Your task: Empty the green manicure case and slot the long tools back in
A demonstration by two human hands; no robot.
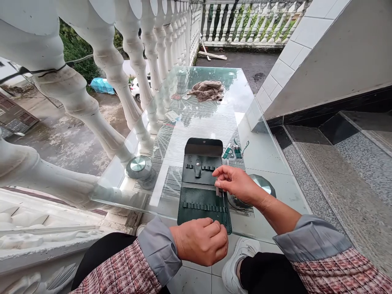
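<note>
A dark green tool case [202, 216] lies unfolded on the glass table, with rows of small loops and a snap strap [198, 167] in its upper half. Along its right side runs a thin metal rod [225, 202], near the end loop. My right hand [237, 183] is over the case's right edge, thumb and fingers pinched by a small brownish piece [218, 191]; what they grip is unclear. At the lower right corner of the case, my left hand [202, 241] is closed with fingers curled. Its fingertips are turned away, so their hold is hidden.
Beyond my right hand, small green-and-white items [232, 152] lie on the glass table [260, 139]. A brown patterned cloth [206, 90] is crumpled at the far end. White balusters [104, 53] line the left; stone steps [346, 163] rise at right.
</note>
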